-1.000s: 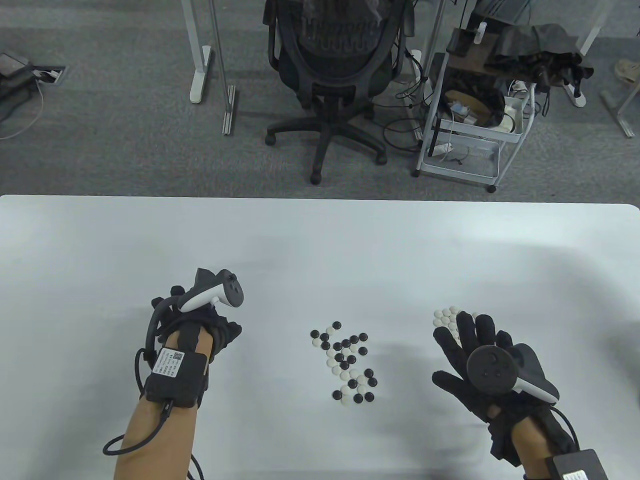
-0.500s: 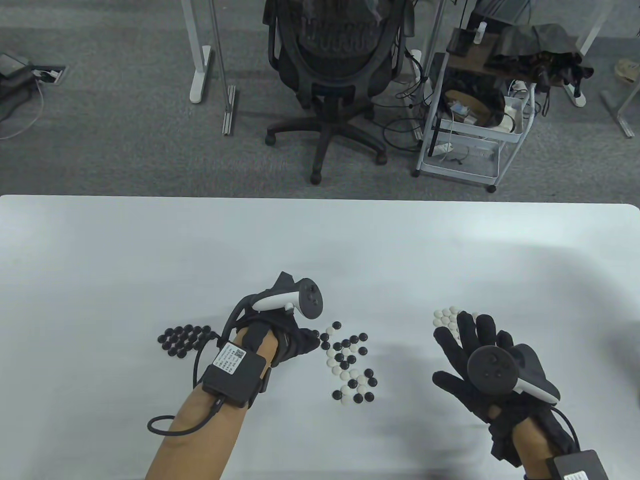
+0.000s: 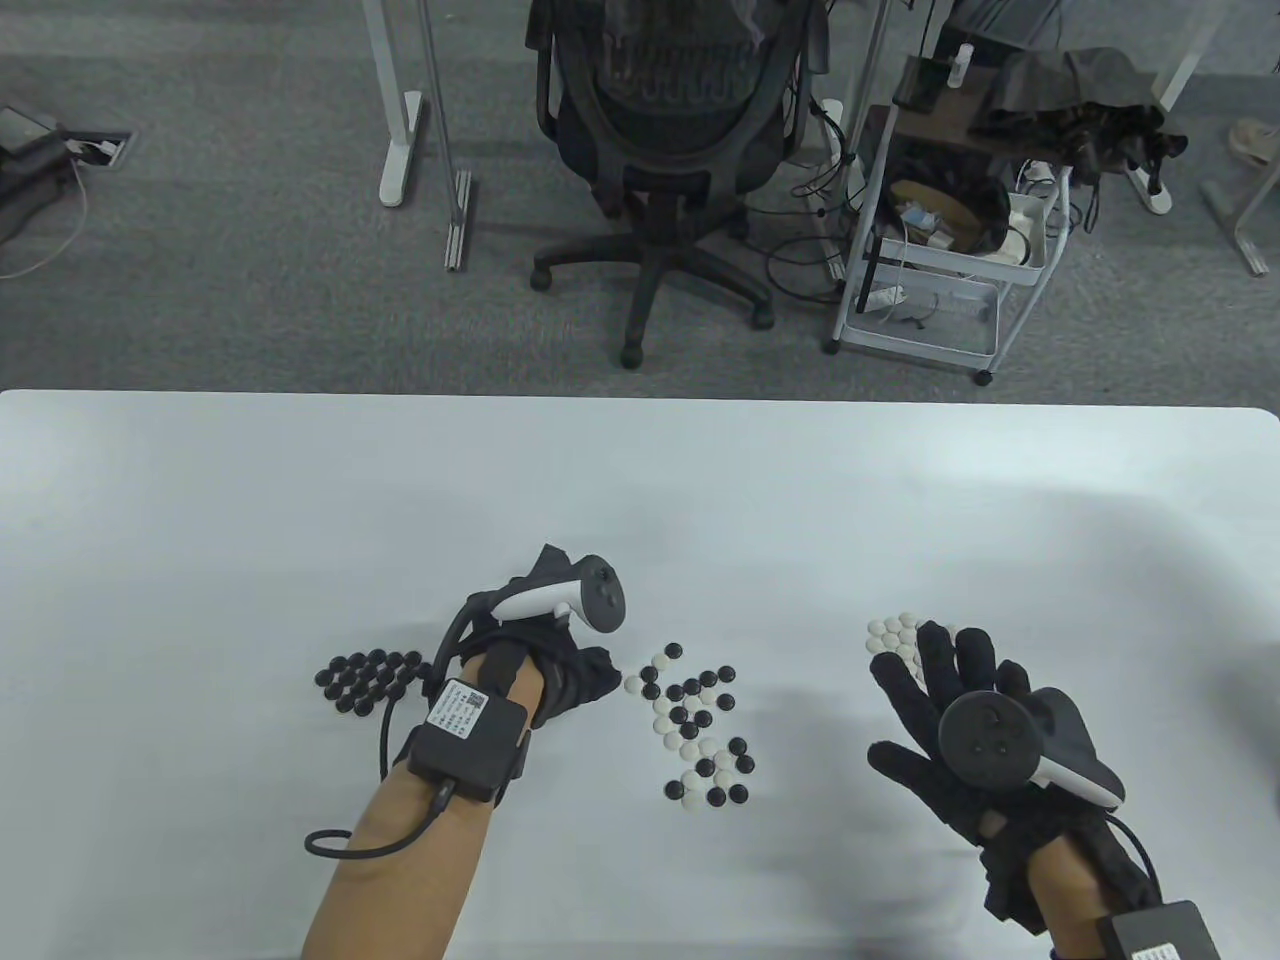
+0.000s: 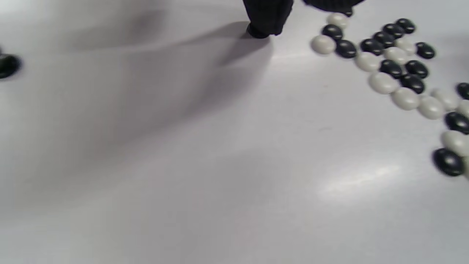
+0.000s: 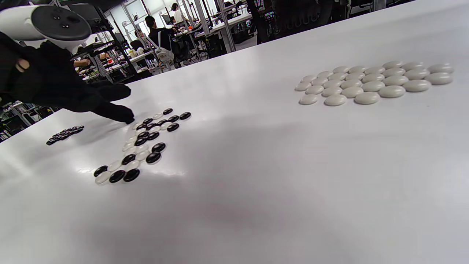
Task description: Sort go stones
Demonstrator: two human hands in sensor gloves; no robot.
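A mixed pile of black and white Go stones (image 3: 692, 725) (image 4: 395, 69) (image 5: 143, 143) lies mid-table. Several sorted black stones (image 3: 365, 680) (image 5: 65, 134) sit to its left. Sorted white stones (image 3: 893, 634) (image 5: 370, 82) sit to its right. My left hand (image 3: 600, 672) (image 5: 115, 112) reaches to the pile's left edge with fingers extended. One fingertip (image 4: 263, 22) presses down on the table, and something dark, perhaps a black stone, shows under it. My right hand (image 3: 940, 680) lies flat with straight fingers, covering the near part of the white group and holding nothing.
The white table (image 3: 200, 520) has bare surface all around the stones. Beyond its far edge stand an office chair (image 3: 670, 130) and a wire cart (image 3: 940, 230). The right wrist view shows people at desks far behind.
My left hand moved right from the black group to the pile, then drew slightly back left. The black stone at the pile's left tip no longer shows. The right hand stayed put.
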